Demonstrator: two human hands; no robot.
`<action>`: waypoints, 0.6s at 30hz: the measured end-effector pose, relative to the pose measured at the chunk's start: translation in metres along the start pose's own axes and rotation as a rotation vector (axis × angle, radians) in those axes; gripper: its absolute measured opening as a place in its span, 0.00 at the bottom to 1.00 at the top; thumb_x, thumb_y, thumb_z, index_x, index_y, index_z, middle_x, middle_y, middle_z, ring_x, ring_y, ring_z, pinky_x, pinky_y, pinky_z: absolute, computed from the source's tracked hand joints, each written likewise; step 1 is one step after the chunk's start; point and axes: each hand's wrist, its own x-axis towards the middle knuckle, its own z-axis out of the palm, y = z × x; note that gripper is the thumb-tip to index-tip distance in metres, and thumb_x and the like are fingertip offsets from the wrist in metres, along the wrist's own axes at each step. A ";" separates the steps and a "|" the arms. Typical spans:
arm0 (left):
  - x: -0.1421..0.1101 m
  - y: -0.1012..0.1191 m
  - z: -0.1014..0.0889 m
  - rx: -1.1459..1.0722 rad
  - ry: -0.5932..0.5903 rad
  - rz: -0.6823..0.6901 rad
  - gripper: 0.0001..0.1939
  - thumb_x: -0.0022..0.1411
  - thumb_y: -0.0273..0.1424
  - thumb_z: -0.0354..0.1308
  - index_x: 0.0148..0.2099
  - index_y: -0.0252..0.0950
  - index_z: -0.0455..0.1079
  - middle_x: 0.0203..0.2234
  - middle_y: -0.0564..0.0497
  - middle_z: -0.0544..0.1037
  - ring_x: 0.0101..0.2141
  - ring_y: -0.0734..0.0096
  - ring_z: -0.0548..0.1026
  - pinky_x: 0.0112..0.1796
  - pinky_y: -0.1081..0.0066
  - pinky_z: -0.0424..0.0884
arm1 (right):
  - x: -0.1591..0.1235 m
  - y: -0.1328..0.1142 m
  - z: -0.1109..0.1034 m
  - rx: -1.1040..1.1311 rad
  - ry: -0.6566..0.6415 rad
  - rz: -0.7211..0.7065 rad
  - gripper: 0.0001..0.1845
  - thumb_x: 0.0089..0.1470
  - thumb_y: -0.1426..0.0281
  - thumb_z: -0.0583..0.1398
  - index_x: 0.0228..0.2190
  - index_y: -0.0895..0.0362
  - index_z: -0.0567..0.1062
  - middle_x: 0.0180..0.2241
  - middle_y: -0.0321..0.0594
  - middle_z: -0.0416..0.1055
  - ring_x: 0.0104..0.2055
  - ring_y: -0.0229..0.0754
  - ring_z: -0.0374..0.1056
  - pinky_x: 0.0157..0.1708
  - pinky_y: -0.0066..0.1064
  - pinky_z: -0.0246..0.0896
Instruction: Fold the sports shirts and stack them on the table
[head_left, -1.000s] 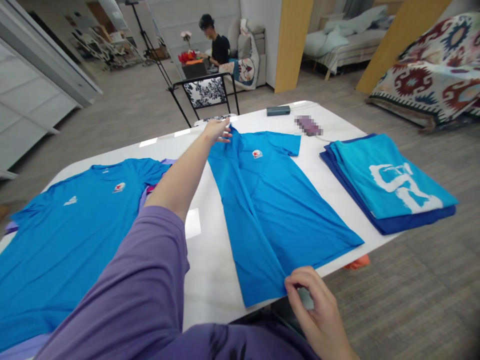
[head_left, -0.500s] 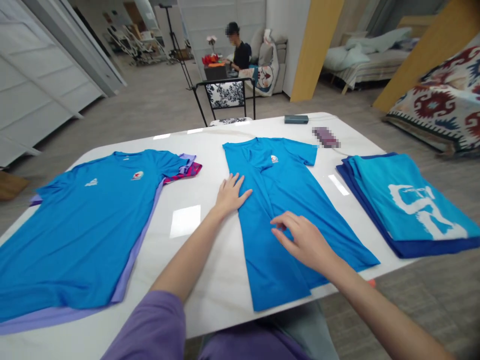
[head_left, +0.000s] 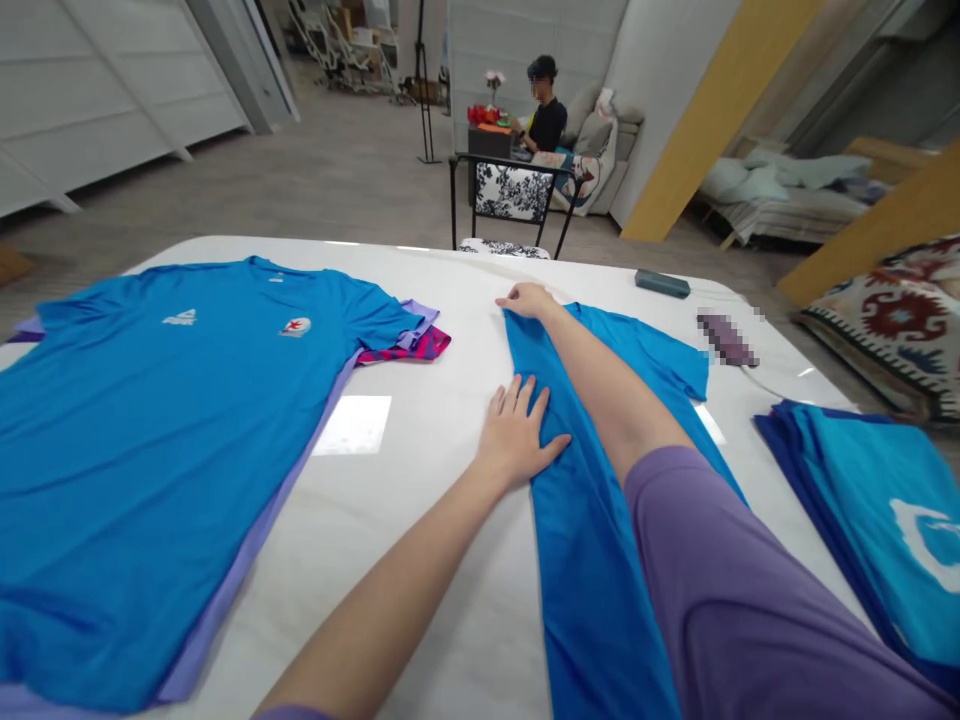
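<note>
A blue T-shirt (head_left: 592, 560) lies in front of me with its left side folded over. My left hand (head_left: 519, 432) rests flat on its left edge, fingers spread. Farther off, my right hand (head_left: 527, 300) is closed in a pinch on the shirt's far left corner. My right forearm crosses over the shirt and hides its chest area. To the left, another blue T-shirt (head_left: 195, 420) is spread out with a small round badge and a white logo on its chest. Beneath it show the edges of a lavender garment (head_left: 217, 610) and a red-and-purple patterned one (head_left: 427, 345).
A white table (head_left: 435, 560) carries the clothes. Folded garments, bright blue (head_left: 862, 480) over dark blue, sit at the right. A dark grey case (head_left: 662, 284) and a blurred purple item (head_left: 727, 338) lie at the far right. Beyond are a chair (head_left: 514, 192) and a seated person (head_left: 547, 120).
My right hand has moved from above the shirt's middle to its far left corner and pinched it. My left hand stays flat on the left edge. The view has shifted left.
</note>
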 end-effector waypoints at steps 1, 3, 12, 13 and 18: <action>0.000 -0.001 -0.001 -0.010 -0.001 -0.002 0.49 0.78 0.65 0.43 0.85 0.38 0.57 0.84 0.42 0.50 0.83 0.44 0.45 0.79 0.38 0.47 | 0.012 0.000 0.006 -0.015 -0.019 0.014 0.15 0.63 0.59 0.70 0.44 0.57 0.85 0.54 0.50 0.83 0.60 0.57 0.74 0.69 0.51 0.63; 0.001 -0.004 -0.001 -0.022 -0.006 -0.010 0.49 0.77 0.65 0.45 0.85 0.37 0.57 0.84 0.41 0.49 0.83 0.43 0.44 0.79 0.37 0.46 | 0.028 0.002 0.015 -0.034 -0.037 0.031 0.13 0.61 0.61 0.71 0.44 0.56 0.85 0.53 0.46 0.84 0.60 0.56 0.75 0.69 0.52 0.62; 0.003 -0.008 0.002 -0.051 -0.007 -0.024 0.55 0.73 0.69 0.50 0.84 0.36 0.57 0.84 0.40 0.49 0.82 0.39 0.44 0.80 0.37 0.42 | 0.007 0.003 0.014 -0.044 0.112 -0.056 0.19 0.76 0.61 0.61 0.55 0.65 0.76 0.57 0.52 0.77 0.66 0.58 0.68 0.74 0.66 0.49; 0.004 -0.010 0.002 -0.057 -0.013 -0.023 0.54 0.73 0.69 0.51 0.85 0.37 0.57 0.84 0.40 0.49 0.82 0.38 0.44 0.79 0.35 0.40 | -0.019 0.006 0.005 -0.030 0.158 -0.126 0.21 0.78 0.61 0.59 0.57 0.67 0.75 0.57 0.52 0.76 0.66 0.58 0.68 0.74 0.67 0.47; 0.008 -0.019 -0.002 -0.090 -0.055 0.003 0.52 0.74 0.69 0.49 0.85 0.40 0.57 0.84 0.43 0.50 0.82 0.38 0.44 0.78 0.32 0.33 | -0.286 0.020 -0.041 0.059 0.130 -0.414 0.21 0.78 0.56 0.59 0.62 0.56 0.76 0.61 0.50 0.78 0.66 0.55 0.72 0.71 0.50 0.62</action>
